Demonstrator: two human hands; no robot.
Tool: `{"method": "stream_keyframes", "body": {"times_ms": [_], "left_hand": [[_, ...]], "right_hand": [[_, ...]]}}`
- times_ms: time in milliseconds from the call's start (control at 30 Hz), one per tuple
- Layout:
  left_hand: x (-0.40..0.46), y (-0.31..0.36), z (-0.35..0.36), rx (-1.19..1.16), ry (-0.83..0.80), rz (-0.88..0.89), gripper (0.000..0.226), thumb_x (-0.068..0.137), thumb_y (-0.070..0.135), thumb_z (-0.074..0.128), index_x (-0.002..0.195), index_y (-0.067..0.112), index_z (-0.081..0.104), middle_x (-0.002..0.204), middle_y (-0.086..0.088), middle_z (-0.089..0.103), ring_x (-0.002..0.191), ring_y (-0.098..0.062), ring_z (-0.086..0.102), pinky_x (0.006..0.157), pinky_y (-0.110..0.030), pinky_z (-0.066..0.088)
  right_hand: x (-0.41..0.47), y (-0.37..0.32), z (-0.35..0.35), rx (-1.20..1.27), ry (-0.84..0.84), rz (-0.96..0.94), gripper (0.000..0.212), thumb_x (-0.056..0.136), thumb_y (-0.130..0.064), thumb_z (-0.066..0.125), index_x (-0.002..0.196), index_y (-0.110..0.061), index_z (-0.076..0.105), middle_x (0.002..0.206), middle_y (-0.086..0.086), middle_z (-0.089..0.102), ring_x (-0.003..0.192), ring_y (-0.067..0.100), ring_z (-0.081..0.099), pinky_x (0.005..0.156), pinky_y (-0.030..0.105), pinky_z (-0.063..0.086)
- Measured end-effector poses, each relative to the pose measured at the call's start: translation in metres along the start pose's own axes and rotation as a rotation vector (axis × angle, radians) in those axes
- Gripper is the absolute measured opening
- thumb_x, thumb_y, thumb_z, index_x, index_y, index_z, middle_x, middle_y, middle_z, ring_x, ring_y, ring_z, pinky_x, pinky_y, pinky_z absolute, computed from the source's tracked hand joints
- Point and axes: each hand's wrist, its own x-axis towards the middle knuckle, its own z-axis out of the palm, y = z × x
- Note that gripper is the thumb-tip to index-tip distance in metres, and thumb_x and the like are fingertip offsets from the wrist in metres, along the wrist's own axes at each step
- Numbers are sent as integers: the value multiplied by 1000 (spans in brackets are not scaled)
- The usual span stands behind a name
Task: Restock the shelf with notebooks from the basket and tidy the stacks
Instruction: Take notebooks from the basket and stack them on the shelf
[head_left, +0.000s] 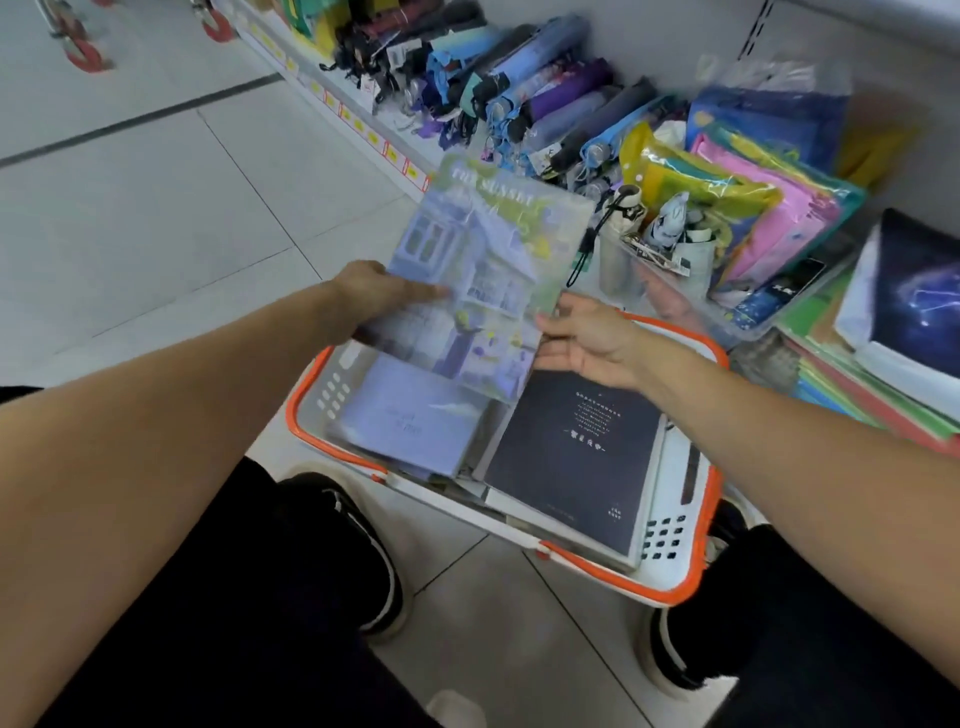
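A notebook with a pale purple house picture (485, 270) hangs tilted above the white basket with orange handles (680, 561). My left hand (371, 296) grips its left edge, thumb on the cover. My right hand (582, 338) touches its right edge with relaxed fingers. In the basket lie a lilac notebook (410, 415) and a dark navy notebook (576, 457). On the low shelf at the right sits a stack of notebooks (883, 384) topped by a dark starry one (919, 291).
Folded umbrellas (519, 98) fill the shelf further back. Coloured plastic pouches (753, 218) and a clear bin of small items (660, 249) stand beside the notebook stack. Tiled floor lies to the left; my knees and shoes flank the basket.
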Motion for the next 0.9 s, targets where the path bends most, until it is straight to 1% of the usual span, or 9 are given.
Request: {"method": "stream_keyframes", "body": {"times_ms": [100,133,200,267,367,433,600,733,900], "left_hand": [[-8,11,-2,-190,-251,-13,50,75,35,82,116,10,68,99,-4,75,81,-20,73,67,-35,60],[-12,16,-1,-211,-308,-6,41,82,28,76,117,7,68,99,-7,75,83,-23,73,73,-40,60],[-13,24,3,-163,-233,38,34,86,19,73,115,3,67,105,-13,73,93,-32,70,88,-50,55],[-15,32,9,-29,-54,91,32,85,18,73,113,4,67,104,-11,70,87,-29,67,80,-40,56],[-14,36,7,184,172,129,30,84,22,69,111,9,68,103,-9,66,90,-26,65,69,-29,46],[-10,33,0,208,208,121,30,85,23,68,111,9,68,107,-10,66,96,-27,65,70,-28,44],[-10,25,-4,206,218,137,26,84,26,68,106,12,69,102,-8,65,84,-24,60,69,-27,42],[-12,24,-2,217,160,130,27,84,23,68,108,10,68,101,-9,65,84,-23,60,69,-28,43],[-24,31,10,-38,-93,144,23,89,10,67,111,4,67,94,-7,68,70,-17,64,64,-28,57]], "right_hand": [[-8,0,-21,69,-73,5,37,98,-7,54,135,-14,53,113,13,71,94,29,73,83,43,60],[-9,6,-25,64,-89,32,38,100,-14,53,137,-14,51,117,14,70,99,30,72,85,44,59],[-9,22,-27,-125,-113,125,46,101,-36,51,142,-16,45,131,13,61,107,35,68,87,44,58],[-12,40,-22,-659,-158,149,58,97,-49,54,147,-24,41,144,4,49,113,32,64,88,40,57],[-11,57,-12,-1592,-328,-134,78,84,-39,75,152,-27,36,159,-3,30,140,19,39,103,28,41],[-16,59,-2,-1813,-383,-213,83,80,-35,79,151,-26,38,156,-8,33,138,17,39,99,29,40],[-17,59,-4,-1838,-328,-331,66,68,-38,87,121,-21,53,121,-6,53,107,23,57,71,32,40],[-22,36,-8,-1759,-275,-265,56,63,-33,90,89,-23,42,72,-9,44,79,24,46,56,34,27],[-34,-31,23,-1688,-228,-511,51,61,-33,91,86,-18,50,81,-1,53,76,18,44,61,34,29]]}}
